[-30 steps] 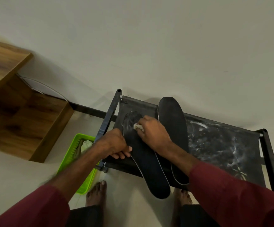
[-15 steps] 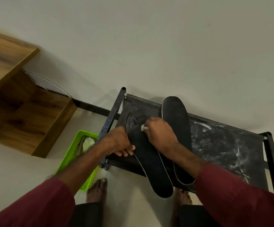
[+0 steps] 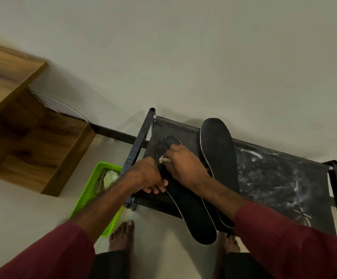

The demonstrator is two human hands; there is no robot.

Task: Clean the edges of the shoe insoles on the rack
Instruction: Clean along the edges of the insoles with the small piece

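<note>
Fingers (image 3: 174, 155) of the right hand (image 3: 185, 170) are curled, pinching a pale wad (image 3: 163, 159), now shifted from mid-toe to the left rim of the near insole (image 3: 195, 214) beneath them. Left hand (image 3: 145, 174) grips that rim just beside; second insole (image 3: 218, 154) lies beyond the knuckles, on the rack (image 3: 274, 178). Edge-wiping judged under way.

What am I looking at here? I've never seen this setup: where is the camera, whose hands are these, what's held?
No machine here: a person works with bare hands. The one camera sits on their head, looking down, so both arms enter from below. A black rack carries two dark insoles, the left insole and the right insole. The left hand grips the left insole's edge; the right hand pinches a small pale wad against it near its far end. A green basket stands on the floor beside the rack.
</note>
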